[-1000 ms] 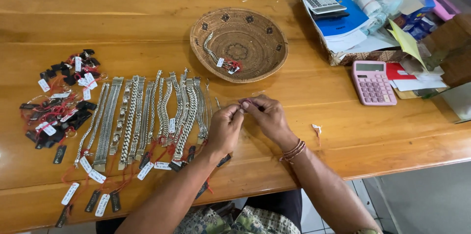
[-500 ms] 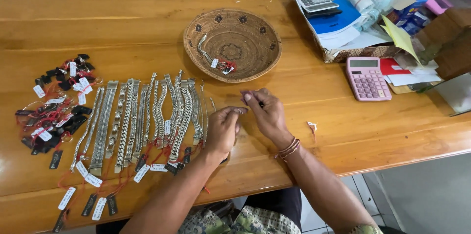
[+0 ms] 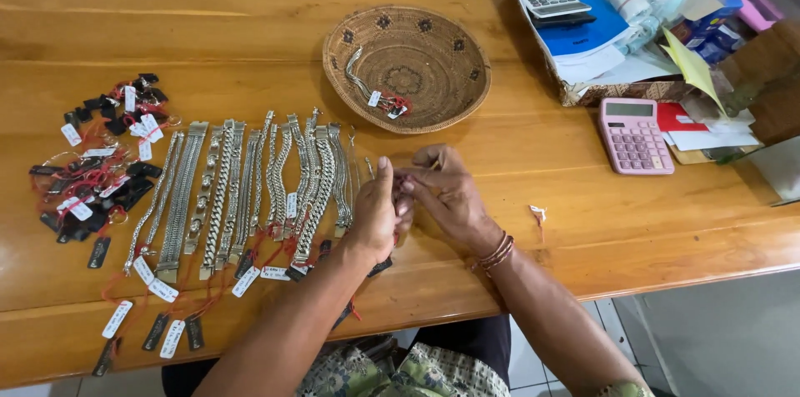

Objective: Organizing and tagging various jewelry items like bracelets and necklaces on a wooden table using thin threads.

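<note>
My left hand (image 3: 377,215) and my right hand (image 3: 448,197) meet at the middle of the wooden table (image 3: 250,39), fingertips pressed together. They pinch a small thin silver chain (image 3: 368,167), mostly hidden by the fingers. My right wrist wears a beaded band (image 3: 497,252). Just left of my left hand lies a row of several silver chain bracelets (image 3: 250,189), side by side, with white tags on red strings at their near ends.
A woven basket (image 3: 454,89) beyond my hands holds one tagged bracelet (image 3: 371,90). A heap of dark tagged pieces (image 3: 100,172) lies far left. A pink calculator (image 3: 633,135), a box of papers (image 3: 583,39) and a small white scrap (image 3: 537,214) are on the right.
My two hands have drawn together, from holding the thin chain stretched between them to fingertips touching. The bracelets and basket have not moved.
</note>
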